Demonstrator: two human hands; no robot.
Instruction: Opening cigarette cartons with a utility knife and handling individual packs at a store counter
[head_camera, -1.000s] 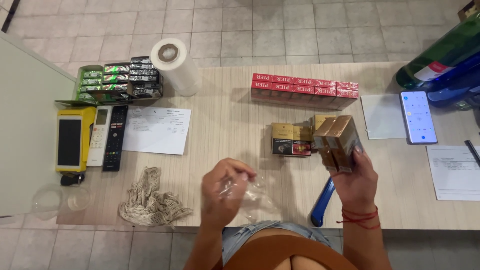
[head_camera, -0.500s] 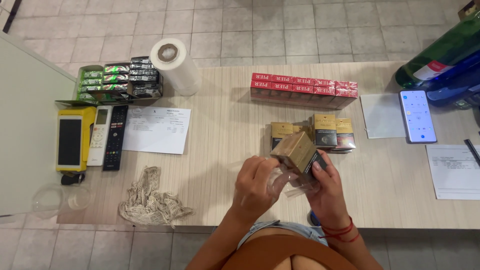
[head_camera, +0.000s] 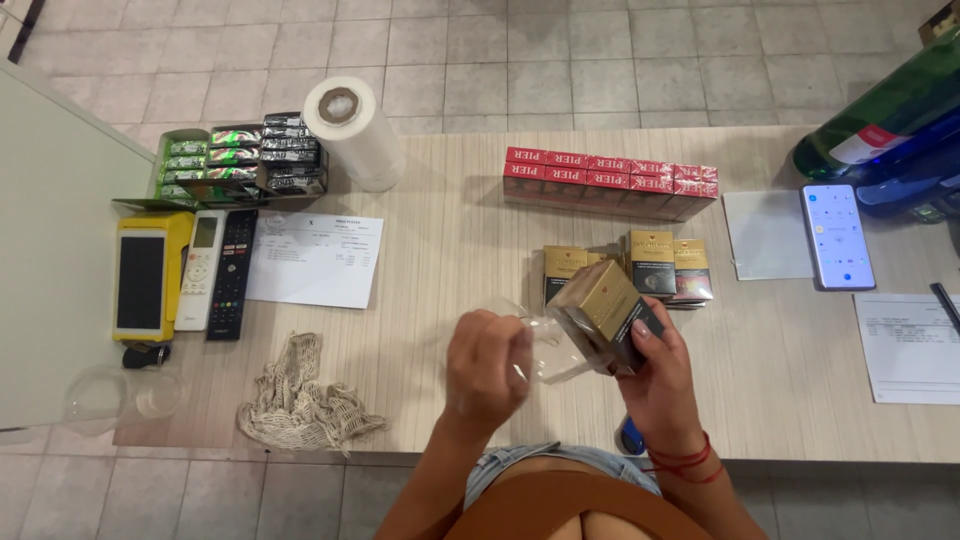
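Holding a stack of gold cartons tilted above the near edge of the desk, right hand clamped around the lower end, thumb on the dark side face. Left hand closed on a piece of clear plastic wrap, just left of the stack and touching it. Hands close together, not touching each other.

Relative to the gold cartons in hand:
- Directly beyond, flat on the desk: more gold packs, side by side.
- Further beyond: row of red cartons.
- Beyond and far left: roll of clear film, upright; next to it an open box of green and black packs.
- Left: printed sheet, then black remote, white remote, yellow card terminal.
- Near left: crumpled net bag at the desk edge.
- Right: blank white sheet, smartphone with lit screen, second printed sheet.
- Below right wrist: blue object, mostly hidden; kind cannot be told.
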